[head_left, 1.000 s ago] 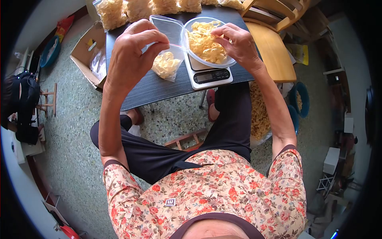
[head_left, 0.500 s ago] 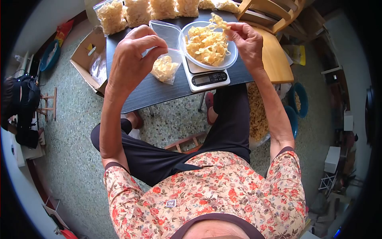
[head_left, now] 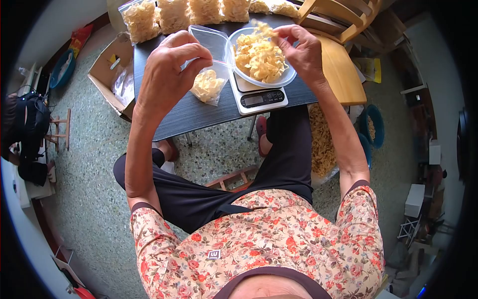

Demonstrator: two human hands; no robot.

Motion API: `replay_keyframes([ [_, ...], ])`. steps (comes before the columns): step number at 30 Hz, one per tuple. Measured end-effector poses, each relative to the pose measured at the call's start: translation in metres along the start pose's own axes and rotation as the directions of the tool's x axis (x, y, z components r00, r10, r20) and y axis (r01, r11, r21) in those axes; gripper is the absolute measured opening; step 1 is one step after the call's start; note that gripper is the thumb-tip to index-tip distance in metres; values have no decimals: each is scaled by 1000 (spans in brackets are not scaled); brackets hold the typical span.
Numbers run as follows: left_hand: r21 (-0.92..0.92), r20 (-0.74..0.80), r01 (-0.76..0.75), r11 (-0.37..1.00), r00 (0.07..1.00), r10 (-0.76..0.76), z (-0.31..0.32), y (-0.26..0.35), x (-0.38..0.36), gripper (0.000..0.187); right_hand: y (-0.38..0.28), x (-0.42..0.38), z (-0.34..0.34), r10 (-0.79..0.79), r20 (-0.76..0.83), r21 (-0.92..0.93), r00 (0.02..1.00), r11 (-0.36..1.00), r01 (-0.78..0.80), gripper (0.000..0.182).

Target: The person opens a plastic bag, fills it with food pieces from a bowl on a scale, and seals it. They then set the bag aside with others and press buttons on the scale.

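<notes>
My left hand (head_left: 175,67) pinches the edge of a clear zip bag (head_left: 211,47), whose lower part holds some pale dried pieces (head_left: 206,85). Beside the bag, a round translucent bowl (head_left: 290,75) heaped with yellowish dried strips (head_left: 259,56) rests on a white kitchen scale (head_left: 262,99). At the bowl's right rim my right hand (head_left: 300,49) has its fingers closed on a clump of dried strips (head_left: 264,31), held above the heap. The digits on the scale's display are too faint to read.
Filled clear bags (head_left: 172,16) line the far edge of the dark table (head_left: 174,117). A cardboard box (head_left: 107,74) stands left, a wooden chair (head_left: 341,67) right. Below on the right are a large bag of dried strips (head_left: 322,144) and a blue-green basin (head_left: 374,127).
My right hand has moved slightly left over the bowl with the clump, which is now lower and blurred. My left hand has barely moved.
</notes>
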State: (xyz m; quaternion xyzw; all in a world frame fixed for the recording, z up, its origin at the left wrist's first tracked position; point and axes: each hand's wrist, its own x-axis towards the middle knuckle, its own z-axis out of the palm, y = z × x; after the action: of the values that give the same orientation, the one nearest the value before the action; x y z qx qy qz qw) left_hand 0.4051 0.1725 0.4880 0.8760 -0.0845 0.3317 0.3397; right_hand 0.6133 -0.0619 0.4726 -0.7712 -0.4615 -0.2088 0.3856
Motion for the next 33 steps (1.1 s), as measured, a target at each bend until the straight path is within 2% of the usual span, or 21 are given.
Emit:
replay_keyframes([
  [2,7,-6,-1,1000,1000,1,0,0,0,10,2,5,2,239,-48,201,970,953,-225,17],
  [3,8,-4,-2,1000,1000,2,0,0,0,10,2,8,1,238,-47,202,970,953,-224,17],
  [6,7,2,-8,1000,1000,8,1,0,1,10,0,15,-3,374,-34,440,927,838,-322,24],
  [7,6,3,-8,1000,1000,8,1,0,1,10,-2,15,-5,372,-35,439,927,839,-321,24],
  [9,-1,4,-1,1000,1000,1,1,0,0,10,-10,16,-8,494,29,642,869,658,-395,20],
  [13,7,7,-12,1000,1000,12,1,0,1,10,-3,17,-9,449,27,634,893,683,-362,23],
  [15,2,8,-14,1000,1000,14,1,0,1,10,-3,20,-12,344,-8,492,939,819,-296,26],
  [16,-1,8,-14,1000,1000,14,1,0,1,10,-3,21,-13,344,-9,492,939,819,-296,26],
  [18,-6,7,-12,1000,1000,12,2,-1,0,11,-5,26,-14,183,-44,321,982,933,-160,26],
  [22,7,5,-24,1000,1000,24,3,0,1,11,-11,28,-14,75,-92,271,993,961,-48,21],
  [24,-1,4,-24,1000,1000,24,3,-1,1,11,-7,29,-12,59,-140,75,988,996,-49,24],
  [25,-8,3,-23,1000,1000,23,3,-1,1,11,-7,27,-12,59,-139,76,989,996,-48,24],
  [27,-5,1,-24,1000,1000,24,2,1,1,11,-9,23,-12,44,140,-124,989,992,-27,22],
  [29,-5,-1,-24,1000,1000,24,3,0,1,11,-7,26,-14,45,102,-126,994,992,-32,20],
  [31,-1,6,-28,1000,1000,28,2,-2,1,11,-10,34,-21,91,4,128,996,988,-91,16],
  [32,-1,7,-28,1000,1000,28,2,-2,0,11,-7,38,-23,165,14,152,986,974,-165,16],
  [33,4,9,-22,1000,1000,22,2,-1,0,10,-7,39,-25,166,13,151,986,975,-166,16],
])
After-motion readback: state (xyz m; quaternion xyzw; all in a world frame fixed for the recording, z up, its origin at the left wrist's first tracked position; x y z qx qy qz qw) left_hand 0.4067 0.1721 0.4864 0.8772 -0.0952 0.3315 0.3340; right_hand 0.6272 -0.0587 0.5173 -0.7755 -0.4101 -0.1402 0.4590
